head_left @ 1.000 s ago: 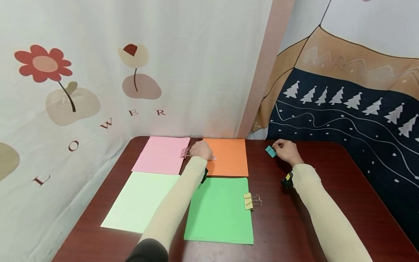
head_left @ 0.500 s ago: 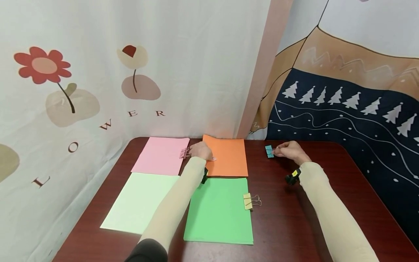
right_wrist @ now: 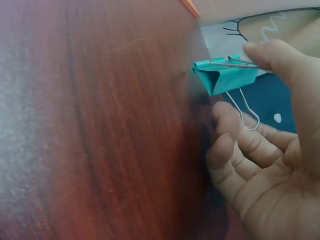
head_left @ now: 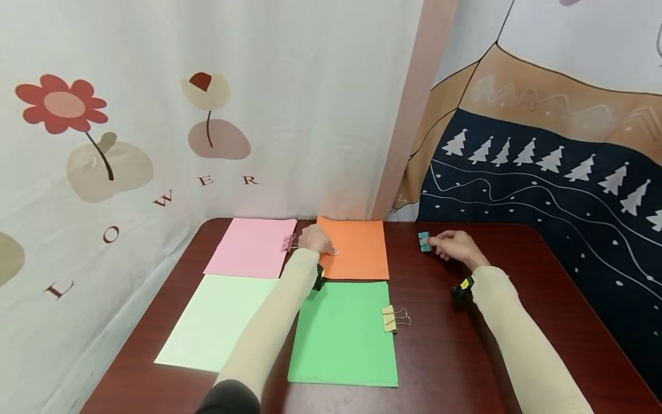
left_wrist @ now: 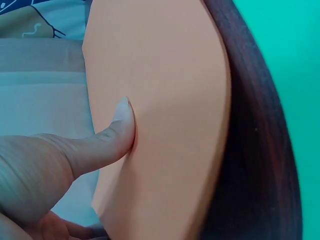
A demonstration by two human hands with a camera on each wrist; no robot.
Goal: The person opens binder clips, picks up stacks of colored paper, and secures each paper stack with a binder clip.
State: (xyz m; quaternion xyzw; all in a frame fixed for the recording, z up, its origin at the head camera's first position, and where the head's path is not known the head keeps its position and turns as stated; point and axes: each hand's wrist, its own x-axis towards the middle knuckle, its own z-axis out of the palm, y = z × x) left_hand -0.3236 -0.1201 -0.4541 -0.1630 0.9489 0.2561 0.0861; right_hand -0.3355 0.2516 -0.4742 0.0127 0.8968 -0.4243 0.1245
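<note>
My left hand point(head_left: 314, 238) is at the left edge of a stack of orange paper point(head_left: 358, 253), gripping that edge. In the left wrist view the thumb point(left_wrist: 122, 127) lies flat on top of the orange sheets, while the other fingers are mostly hidden beyond the edge. To the right, my right hand point(head_left: 457, 247) holds a teal binder clip point(right_wrist: 227, 75) by its wire handles. Its thumb is on the upper handle, and the curled fingers are by the lower one. The clip's mouth faces left, towards the orange stack, with a gap of bare table between.
Pink paper point(head_left: 250, 247) with a pink binder clip point(head_left: 288, 242) lies at the back left. Pale green paper point(head_left: 207, 322) is in front of it. Bright green paper point(head_left: 341, 339) bears a yellow binder clip point(head_left: 389, 319) on its right edge. Curtains point(head_left: 310, 115) hang behind the table.
My right hand has turned the teal clip from a slant to nearly upright, its mouth now to the left. The orange stack's far left corner rose, then came lower; the left hand stays there.
</note>
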